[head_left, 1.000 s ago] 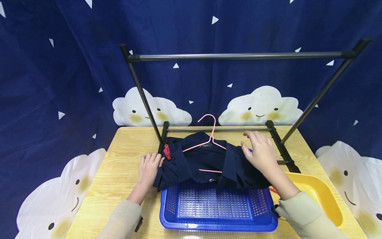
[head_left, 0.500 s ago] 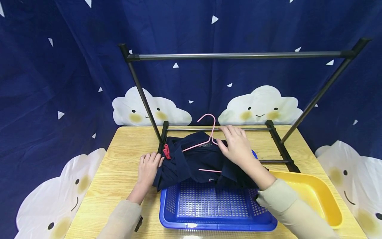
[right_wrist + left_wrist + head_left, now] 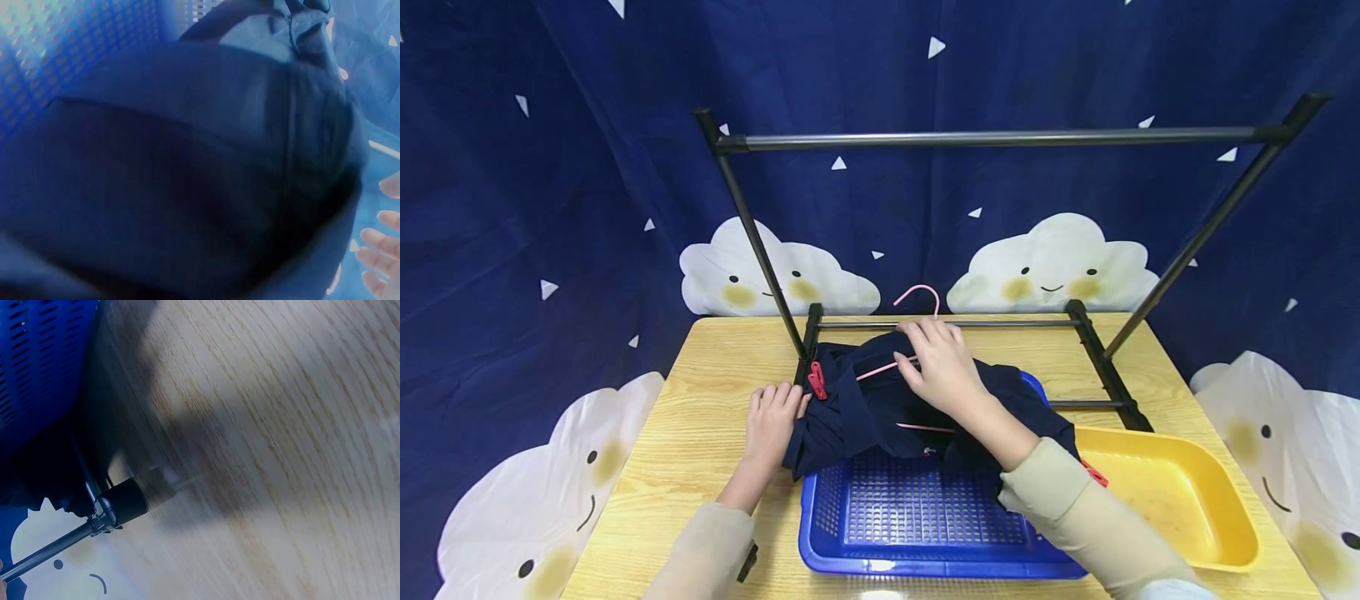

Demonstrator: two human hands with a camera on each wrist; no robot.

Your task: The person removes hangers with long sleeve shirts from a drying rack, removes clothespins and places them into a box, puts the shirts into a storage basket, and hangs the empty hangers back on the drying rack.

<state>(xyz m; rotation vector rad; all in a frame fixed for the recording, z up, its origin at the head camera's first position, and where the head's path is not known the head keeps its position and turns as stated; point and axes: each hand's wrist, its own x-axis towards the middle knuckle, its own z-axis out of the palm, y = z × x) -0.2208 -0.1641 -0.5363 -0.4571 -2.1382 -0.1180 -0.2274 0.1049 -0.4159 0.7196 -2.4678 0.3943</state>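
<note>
A dark navy collared shirt (image 3: pixel 887 408) lies over the far part of a blue mesh basket (image 3: pixel 940 564), with a pink hanger (image 3: pixel 914 289) inside its neck. My left hand (image 3: pixel 775 421) rests at the shirt's left end, beside the rack's left foot. What its fingers hold, if anything, I cannot tell. Over the hanger's neck is my right hand (image 3: pixel 943 367), fingers spread and slightly bent; in the right wrist view its fingers (image 3: pixel 378 259) stand apart with nothing between them. A red clothespin (image 3: pixel 817 381) sits on the shirt's left shoulder area.
A black rack (image 3: pixel 1000 139) stands at the back of the wooden table (image 3: pixel 700 400), its bar above the shirt. On the right is a yellow tray (image 3: pixel 1217 533), where another red clothespin (image 3: pixel 1094 473) shows beside the right sleeve. A blue curtain (image 3: pixel 587 125) hangs behind.
My right hand has moved left from the shirt's right side to the hanger's neck, now covering part of it. My left hand has stayed at the shirt's left end.
</note>
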